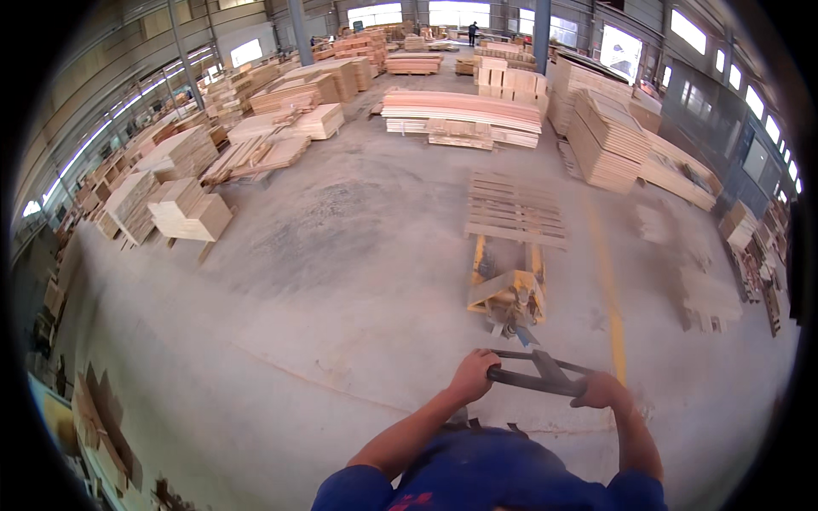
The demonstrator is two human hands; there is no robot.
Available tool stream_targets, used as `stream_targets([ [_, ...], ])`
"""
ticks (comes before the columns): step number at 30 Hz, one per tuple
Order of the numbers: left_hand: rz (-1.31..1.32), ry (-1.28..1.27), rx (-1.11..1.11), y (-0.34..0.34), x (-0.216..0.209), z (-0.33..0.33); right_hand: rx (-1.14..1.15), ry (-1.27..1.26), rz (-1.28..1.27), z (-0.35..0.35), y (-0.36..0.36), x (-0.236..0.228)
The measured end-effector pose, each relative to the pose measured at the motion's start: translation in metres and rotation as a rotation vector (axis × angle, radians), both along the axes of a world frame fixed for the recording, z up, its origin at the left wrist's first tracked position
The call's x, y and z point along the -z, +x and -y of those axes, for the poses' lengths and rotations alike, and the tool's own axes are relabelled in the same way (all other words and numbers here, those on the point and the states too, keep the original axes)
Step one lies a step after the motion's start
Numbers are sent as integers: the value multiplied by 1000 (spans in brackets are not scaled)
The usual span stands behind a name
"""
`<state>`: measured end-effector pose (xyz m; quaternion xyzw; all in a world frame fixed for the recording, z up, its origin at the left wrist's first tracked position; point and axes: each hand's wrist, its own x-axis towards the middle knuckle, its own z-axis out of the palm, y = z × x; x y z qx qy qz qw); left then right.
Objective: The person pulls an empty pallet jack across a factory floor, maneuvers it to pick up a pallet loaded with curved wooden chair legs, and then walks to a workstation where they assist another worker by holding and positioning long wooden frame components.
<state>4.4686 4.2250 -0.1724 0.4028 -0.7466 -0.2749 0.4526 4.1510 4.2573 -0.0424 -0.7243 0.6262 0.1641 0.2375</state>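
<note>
both hands (473, 375) (601, 392) outstretched, gripping pallet jack handle (538, 377)

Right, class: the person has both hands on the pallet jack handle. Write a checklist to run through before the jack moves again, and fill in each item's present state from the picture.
1. Left hand gripping the handle: ok, fingers closed round its left end.
2. Right hand gripping the handle: ok, closed on its right end.
3. Pallet seated on the jack: ok, it lies over the forks, empty.
4. Forks raised off the floor: cannot tell.
5. Floor ahead of the pallet: ok, bare up to the board stack.
6. People in the path: ok, only one person far off.
</note>
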Motion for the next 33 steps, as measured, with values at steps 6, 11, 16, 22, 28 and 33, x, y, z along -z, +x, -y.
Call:
stream_targets([
  [6,-57,-8,-38,13,5,-79,-40,-77,-49,-83,15,12],
  [11,16,0,-38,52,16,-161,24,-84,-23,-167,65,13],
  [16,13,17,-21,69,32,-242,10,-83,0,-249,79,26],
  [22,11,-25,46,100,26,-323,170,-321,81,-350,108,23],
  [28,45,-51,102,119,-1,-386,-77,-1042,68,-435,118,45],
  [33,-59,-54,122,134,-17,-444,-73,-1040,44,-491,133,32],
])
